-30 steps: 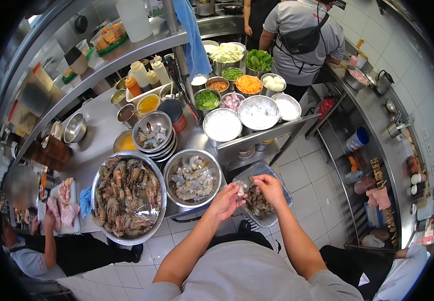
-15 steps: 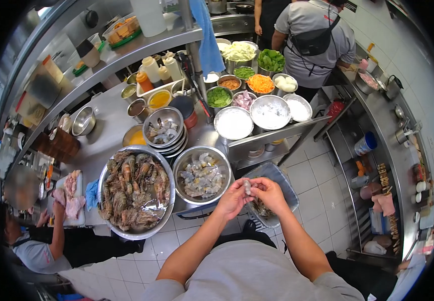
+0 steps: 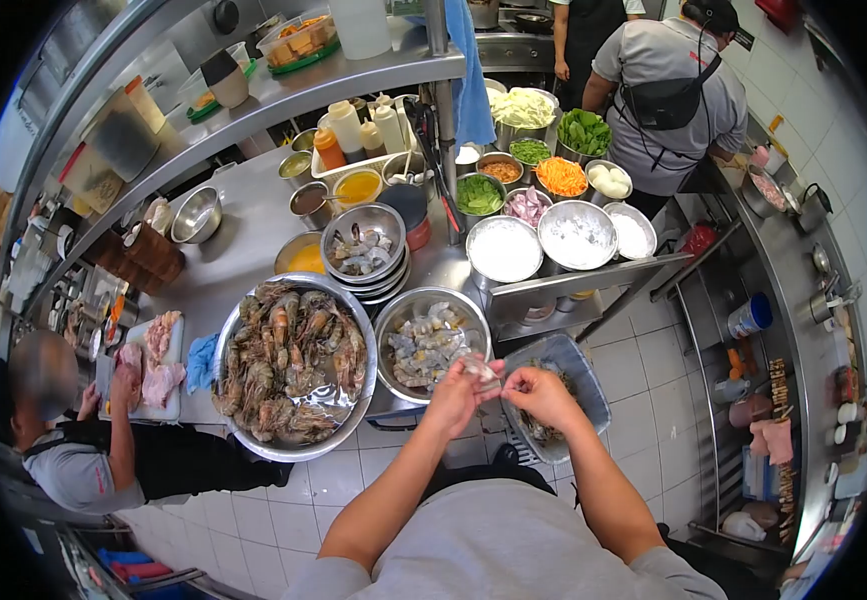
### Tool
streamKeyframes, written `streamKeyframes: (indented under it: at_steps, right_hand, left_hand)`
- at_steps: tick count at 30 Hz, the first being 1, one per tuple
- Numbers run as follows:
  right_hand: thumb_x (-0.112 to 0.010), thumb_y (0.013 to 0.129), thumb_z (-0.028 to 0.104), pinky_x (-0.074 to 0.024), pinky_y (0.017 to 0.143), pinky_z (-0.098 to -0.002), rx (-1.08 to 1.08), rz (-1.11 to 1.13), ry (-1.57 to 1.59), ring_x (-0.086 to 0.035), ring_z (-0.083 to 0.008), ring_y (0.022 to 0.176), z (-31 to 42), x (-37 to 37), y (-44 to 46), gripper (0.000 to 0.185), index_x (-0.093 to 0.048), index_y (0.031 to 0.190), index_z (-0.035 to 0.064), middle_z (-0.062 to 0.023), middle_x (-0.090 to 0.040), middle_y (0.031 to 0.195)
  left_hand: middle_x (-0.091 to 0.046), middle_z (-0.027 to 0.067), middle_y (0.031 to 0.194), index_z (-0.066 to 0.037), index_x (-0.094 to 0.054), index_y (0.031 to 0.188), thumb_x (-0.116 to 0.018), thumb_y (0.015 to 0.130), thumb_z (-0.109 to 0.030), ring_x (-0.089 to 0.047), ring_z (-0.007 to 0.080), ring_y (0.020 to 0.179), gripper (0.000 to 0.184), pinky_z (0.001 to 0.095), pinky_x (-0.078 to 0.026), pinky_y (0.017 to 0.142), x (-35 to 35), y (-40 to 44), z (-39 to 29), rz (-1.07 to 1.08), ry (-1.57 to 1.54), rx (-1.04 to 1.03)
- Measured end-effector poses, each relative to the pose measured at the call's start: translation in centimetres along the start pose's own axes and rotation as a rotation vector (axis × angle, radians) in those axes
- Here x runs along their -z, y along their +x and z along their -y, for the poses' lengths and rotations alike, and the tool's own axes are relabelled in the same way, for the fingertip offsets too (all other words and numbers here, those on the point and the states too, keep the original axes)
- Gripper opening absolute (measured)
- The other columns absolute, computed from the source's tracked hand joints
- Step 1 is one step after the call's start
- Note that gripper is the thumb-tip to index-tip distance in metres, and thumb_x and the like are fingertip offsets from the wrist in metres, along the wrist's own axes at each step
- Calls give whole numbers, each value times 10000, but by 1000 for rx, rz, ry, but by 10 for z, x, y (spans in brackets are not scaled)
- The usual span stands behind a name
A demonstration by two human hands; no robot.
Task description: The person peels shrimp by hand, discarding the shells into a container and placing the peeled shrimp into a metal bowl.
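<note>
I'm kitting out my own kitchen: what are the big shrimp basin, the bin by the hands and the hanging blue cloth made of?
The big shrimp basin looks like shiny metal, probably stainless steel, given its bright highlights. The bin seems smooth, cloudy plastic, judging by its greyish, translucent walls. The hanging blue cloth looks like matte fabric, draping softly; its fibre isn't clear.

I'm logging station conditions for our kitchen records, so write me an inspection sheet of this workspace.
Surface: steel counter, some glare.
Job's things: whole shrimp in the large bowl; peeled shrimp in the smaller bowl beside it; plastic bin holding dark scraps.
Clutter: stacked bowls and squeeze bottles crowd behind.
Left hand: holds what looks like a shrimp piece.
Right hand: fingertips pinched close by; contents unclear.
Cables: nothing seen.
Surroundings: co-worker handling raw meat; others beyond the shredded carrot; tiled floor.
</note>
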State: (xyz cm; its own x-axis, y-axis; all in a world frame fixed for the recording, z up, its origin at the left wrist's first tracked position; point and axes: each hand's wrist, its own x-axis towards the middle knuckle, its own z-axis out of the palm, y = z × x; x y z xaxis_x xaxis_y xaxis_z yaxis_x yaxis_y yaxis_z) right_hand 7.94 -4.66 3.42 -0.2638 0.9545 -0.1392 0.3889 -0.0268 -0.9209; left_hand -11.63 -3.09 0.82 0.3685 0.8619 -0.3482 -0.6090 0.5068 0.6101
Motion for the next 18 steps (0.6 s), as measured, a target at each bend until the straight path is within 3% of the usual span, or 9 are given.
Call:
streamKeyframes:
  at_steps: [5,7,8,9,10,11,12,16,18]
  right_hand:
    - [-676,843,37,-506,643,-262,-139,-134,321,-620,-104,712,-36,28,-3,83,-615,901,34,-18,-643,806]
    - [-641,858,-4,-507,676,-243,-165,-162,534,-619,-92,747,-82,38,-3,76,-590,893,41,-27,-639,860]
    - [-657,830,9,-516,723,-269,-222,-190,580,-640,-142,805,-109,43,-3,128,-620,951,24,-73,-658,904]
    - [-702,769,47,-523,850,-343,-233,-228,-113,-653,-271,954,-135,51,-6,292,-649,1055,23,-148,-667,1021]
    - [-725,725,98,-466,996,-401,-97,-265,-681,-586,-373,1125,-147,52,-19,407,-664,1122,38,-206,-630,1152]
    - [-727,725,107,-442,1028,-413,-154,-281,-639,-560,-378,1168,-155,53,-27,398,-668,1113,39,-214,-614,1190]
    - [-728,725,116,-418,1061,-425,-213,-300,-598,-533,-383,1210,-161,56,-32,390,-673,1104,40,-222,-598,1227]
    - [-725,723,112,-453,1019,-412,-230,-373,-437,-569,-360,1171,-189,68,-51,388,-674,1102,41,-215,-601,1237]
    - [-705,752,65,-497,928,-361,-407,-447,-323,-629,-262,1052,-192,69,-55,356,-665,1104,23,-154,-655,1147]
  left_hand:
    - [-602,207,1277,-86,-448,1335,-482,1037,-177,-656,315,1069,313,414,-562,871,20,2,-32,-44,-65,-16]
    - [-596,200,1298,-92,-466,1330,-514,1022,-149,-676,293,959,317,389,-572,799,30,7,-43,-127,249,-50]
    - [-618,169,1272,-76,-488,1337,-593,969,-118,-676,236,872,385,329,-560,719,31,9,-46,-178,450,-154]
    - [-618,169,1272,-76,-488,1337,-593,969,-118,-676,236,872,385,329,-560,719,30,7,-51,-197,453,-162]
    - [-633,154,1238,-64,-485,1349,-622,935,-101,-673,213,862,438,307,-548,705,27,3,-57,-313,862,-413]
    - [-647,139,1203,-53,-481,1361,-651,902,-84,-669,190,851,491,285,-537,692,24,-3,-64,-424,1273,-661]
    - [-654,141,1169,-37,-525,1331,-693,856,-80,-664,182,833,506,271,-525,672,19,-12,-75,-439,1271,-741]
    - [-668,157,1103,-22,-651,1140,-693,853,-97,-661,243,845,300,342,-529,719,53,-51,-116,-613,1313,-769]
    - [-686,172,998,-12,-687,1055,-694,849,-119,-659,301,875,233,398,-524,746,74,-70,-142,-766,1402,-729]
